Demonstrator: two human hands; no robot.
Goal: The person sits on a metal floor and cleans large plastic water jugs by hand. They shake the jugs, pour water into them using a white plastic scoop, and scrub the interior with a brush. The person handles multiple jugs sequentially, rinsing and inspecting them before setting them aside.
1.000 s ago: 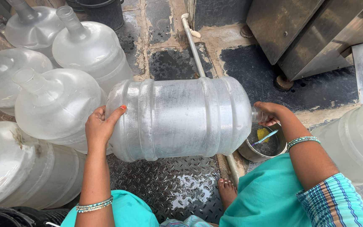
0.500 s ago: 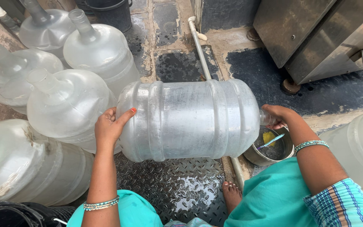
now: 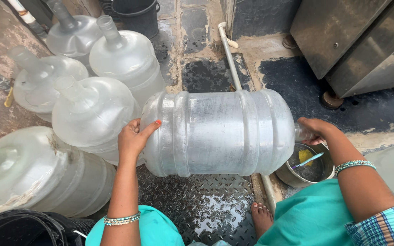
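I hold a large clear plastic water jug (image 3: 220, 132) on its side above the wet metal floor. My left hand (image 3: 134, 138) presses flat against the jug's base, fingers spread. My right hand (image 3: 318, 130) is wrapped around the jug's neck at the right end. Just under that neck stands a small steel bowl (image 3: 325, 171) with a yellow scrub pad and a light blue toothbrush in it.
Several empty clear jugs (image 3: 94, 116) stand upright at the left and one lies at lower left. A white pipe (image 3: 230, 54) runs along the floor. Dark buckets (image 3: 135, 16) sit at the top, and a metal cabinet (image 3: 352, 41) at the upper right. My bare foot (image 3: 261, 217) rests on the tread plate.
The view has shifted a little, so the jug sits lower and to the right in the frame. Both hands keep their hold on the jug's base and neck.
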